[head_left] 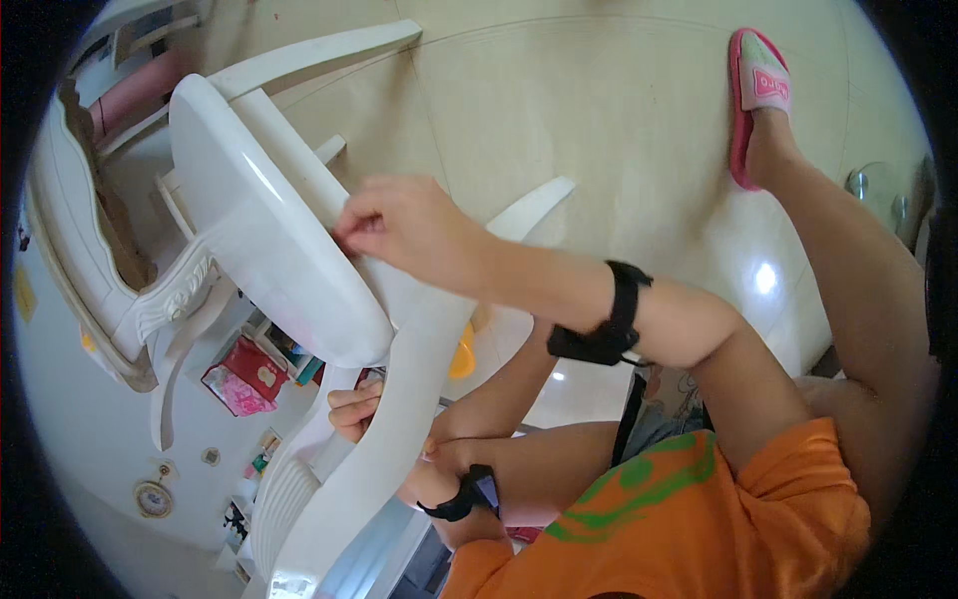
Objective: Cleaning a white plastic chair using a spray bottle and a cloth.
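A white chair with a glossy seat (277, 224) fills the left middle of the view, its legs pointing towards the tiled floor. My right hand (412, 232) is at the seat's near side edge, fingers bent and blurred; whether something small is between them cannot be told. My left hand (355, 410) curls its fingers around the chair's curved back post (412, 374), which hides part of the palm. The ribbed backrest (288, 494) lies beyond that hand. A black strap with a small box (599, 333) circles my right forearm, and another strapped device (475, 494) sits on my left wrist.
Another white piece of furniture with carved trim (97, 247) stands at the left. A red and pink bag (251, 378), a round wall clock (153, 498) and wall shelves show beyond the chair. A yellow object (464, 356) lies behind the post. My slippered foot (760, 105) rests on the floor tiles (561, 97).
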Tool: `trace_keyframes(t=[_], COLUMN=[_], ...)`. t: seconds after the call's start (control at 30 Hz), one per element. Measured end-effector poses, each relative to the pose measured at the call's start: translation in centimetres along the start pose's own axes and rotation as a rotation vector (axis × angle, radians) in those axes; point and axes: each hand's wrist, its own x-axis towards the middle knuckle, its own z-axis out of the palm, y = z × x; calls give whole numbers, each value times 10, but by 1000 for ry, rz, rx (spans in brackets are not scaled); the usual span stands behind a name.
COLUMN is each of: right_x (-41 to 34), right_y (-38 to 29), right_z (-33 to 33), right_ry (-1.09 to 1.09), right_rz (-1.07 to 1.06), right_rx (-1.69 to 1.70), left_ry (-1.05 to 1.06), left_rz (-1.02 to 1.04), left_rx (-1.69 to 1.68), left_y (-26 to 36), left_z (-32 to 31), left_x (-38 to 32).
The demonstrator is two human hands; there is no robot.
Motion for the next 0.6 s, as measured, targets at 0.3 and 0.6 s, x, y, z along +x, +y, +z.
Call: trace_keyframes(t=[0.3,0.6], right_x=[-16,194], right_y=[0,15], right_z=[-5,-4], right_ry=[-166,29], right_rz=[37,-355], right_rx=[41,-103], left_ry=[85,99], left_rz=[-120,-19], left_rx=[-64,-103], left_y=[0,-5], left_z=[-1,7], left_x=[-8,-9])
